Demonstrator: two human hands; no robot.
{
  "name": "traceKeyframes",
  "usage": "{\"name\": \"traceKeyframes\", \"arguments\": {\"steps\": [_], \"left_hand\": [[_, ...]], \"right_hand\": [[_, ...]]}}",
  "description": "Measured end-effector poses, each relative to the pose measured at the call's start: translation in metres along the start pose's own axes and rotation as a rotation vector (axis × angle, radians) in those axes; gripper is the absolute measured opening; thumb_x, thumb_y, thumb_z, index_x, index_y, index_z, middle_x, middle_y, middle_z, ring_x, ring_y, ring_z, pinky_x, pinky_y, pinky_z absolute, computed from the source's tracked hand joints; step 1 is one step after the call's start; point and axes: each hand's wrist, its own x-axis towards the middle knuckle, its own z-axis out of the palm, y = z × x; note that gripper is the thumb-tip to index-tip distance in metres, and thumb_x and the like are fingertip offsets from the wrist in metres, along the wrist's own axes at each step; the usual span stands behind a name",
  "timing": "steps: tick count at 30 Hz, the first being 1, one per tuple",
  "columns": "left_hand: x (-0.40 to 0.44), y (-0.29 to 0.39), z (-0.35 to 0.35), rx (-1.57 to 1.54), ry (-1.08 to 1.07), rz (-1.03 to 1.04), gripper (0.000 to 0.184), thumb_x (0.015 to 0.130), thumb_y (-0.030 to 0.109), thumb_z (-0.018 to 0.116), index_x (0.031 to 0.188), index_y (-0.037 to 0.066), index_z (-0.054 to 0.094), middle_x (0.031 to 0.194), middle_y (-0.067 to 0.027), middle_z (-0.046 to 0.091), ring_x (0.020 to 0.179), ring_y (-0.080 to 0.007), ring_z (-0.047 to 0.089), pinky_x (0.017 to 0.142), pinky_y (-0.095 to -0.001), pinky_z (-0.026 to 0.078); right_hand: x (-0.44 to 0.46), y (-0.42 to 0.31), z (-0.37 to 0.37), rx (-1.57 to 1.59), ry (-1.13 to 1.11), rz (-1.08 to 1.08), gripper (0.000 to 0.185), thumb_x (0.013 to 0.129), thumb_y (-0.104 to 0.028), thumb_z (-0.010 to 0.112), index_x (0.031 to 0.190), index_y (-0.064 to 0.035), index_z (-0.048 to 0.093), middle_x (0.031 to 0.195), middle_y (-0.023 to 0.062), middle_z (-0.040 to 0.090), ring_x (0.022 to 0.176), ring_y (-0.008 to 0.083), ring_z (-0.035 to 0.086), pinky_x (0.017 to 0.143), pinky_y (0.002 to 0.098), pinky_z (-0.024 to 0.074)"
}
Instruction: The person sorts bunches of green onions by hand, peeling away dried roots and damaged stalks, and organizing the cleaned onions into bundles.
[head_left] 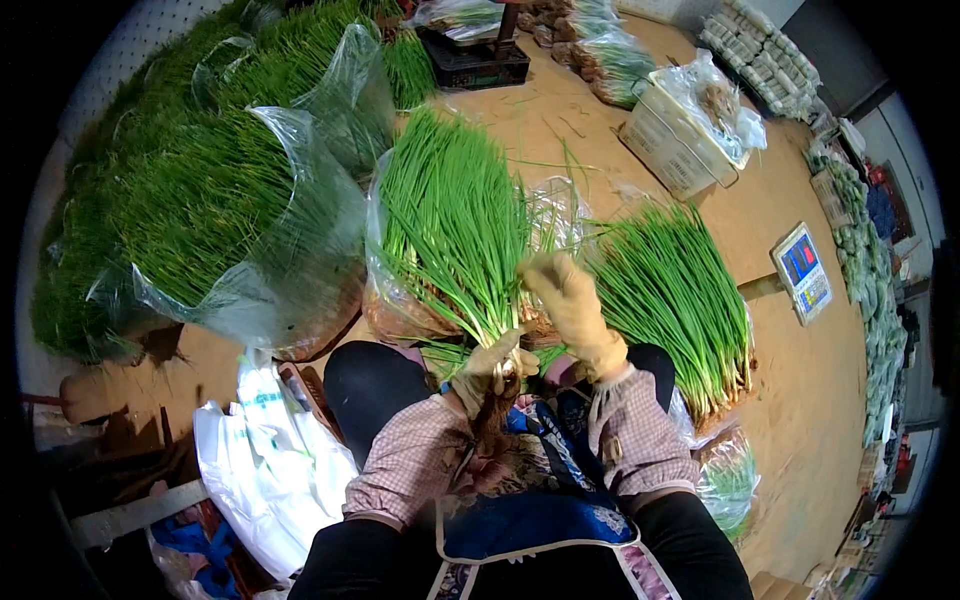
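My left hand (485, 372), in a tan work glove, is closed around the white stems of a bunch of scallions (500, 320). Brown roots hang below that grip, over my lap. My right hand (570, 305), gloved too, is raised just right of the bunch with its fingers curled together; whether anything thin is pinched in them is hidden. Beyond my hands a large pile of scallions (440, 190) stands in a clear plastic bag and overlaps the held bunch from this view. To the right lies another thick stack of scallions (675, 300), roots toward me.
Big clear bags of greens (215, 190) crowd the left side. White plastic bags (270, 450) lie by my left knee. A white crate (680, 140) and a scale with a blue display (803, 270) stand at right. A black tray (475, 65) sits at the back, near bagged scallions (610, 60).
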Motion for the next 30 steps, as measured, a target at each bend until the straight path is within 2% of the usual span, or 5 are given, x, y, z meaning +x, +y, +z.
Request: {"name": "traceKeyframes", "arguments": {"steps": [6, 12, 16, 18, 30], "left_hand": [[0.012, -0.026, -0.017, 0.032, -0.033, -0.239, 0.069, 0.086, 0.059, 0.039, 0.124, 0.001, 0.042, 0.092, -0.0143, 0.063, 0.076, -0.0176, 0.061, 0.065, -0.0267, 0.049], [0.021, -0.044, -0.014, -0.033, 0.029, -0.058, 0.048, 0.087, 0.039, 0.055, 0.121, 0.005, 0.05, 0.078, -0.0162, 0.063, 0.057, -0.02, 0.059, 0.052, -0.0306, 0.049], [0.034, -0.064, -0.03, -0.198, -0.073, -0.16, 0.05, 0.087, 0.04, 0.054, 0.123, 0.006, 0.049, 0.081, -0.0175, 0.063, 0.064, -0.0223, 0.061, 0.057, -0.0314, 0.05], [0.026, -0.058, -0.023, -0.187, -0.05, -0.113, 0.049, 0.087, 0.041, 0.054, 0.119, 0.003, 0.051, 0.082, -0.0169, 0.063, 0.066, -0.0223, 0.062, 0.057, -0.0307, 0.05], [0.032, -0.053, -0.022, 0.023, -0.052, 0.32, 0.037, 0.086, 0.036, 0.057, 0.091, 0.0, 0.059, 0.065, -0.0075, 0.062, 0.055, -0.0111, 0.055, 0.047, -0.0202, 0.039]], "right_hand": [[-0.005, -0.016, 0.002, 0.237, 0.036, 0.189, 0.007, 0.088, -0.008, 0.052, 0.092, -0.0023, 0.051, 0.082, 0.0061, 0.059, 0.073, 0.0133, 0.056, 0.067, 0.0237, 0.0469], [0.039, -0.045, -0.037, 0.572, 0.365, -0.148, 0.014, 0.088, -0.015, 0.054, 0.091, -0.0029, 0.047, 0.082, 0.0092, 0.059, 0.075, 0.0201, 0.061, 0.067, 0.0297, 0.0499], [0.05, -0.01, -0.068, 0.426, 0.49, -0.091, 0.019, 0.086, -0.013, 0.057, 0.099, 0.0001, 0.05, 0.089, 0.0107, 0.061, 0.081, 0.0189, 0.06, 0.071, 0.0286, 0.0494], [0.043, 0.036, -0.075, -0.549, 0.408, 0.062, 0.027, 0.084, -0.011, 0.058, 0.107, 0.0007, 0.052, 0.093, 0.01, 0.062, 0.085, 0.0168, 0.058, 0.075, 0.0265, 0.0476], [-0.026, 0.032, 0.018, -0.726, -0.036, -0.279, 0.042, 0.064, -0.02, 0.073, 0.1, -0.0075, 0.057, 0.106, 0.0126, 0.052, 0.101, 0.0328, 0.046, 0.087, 0.0412, 0.0377]]}}
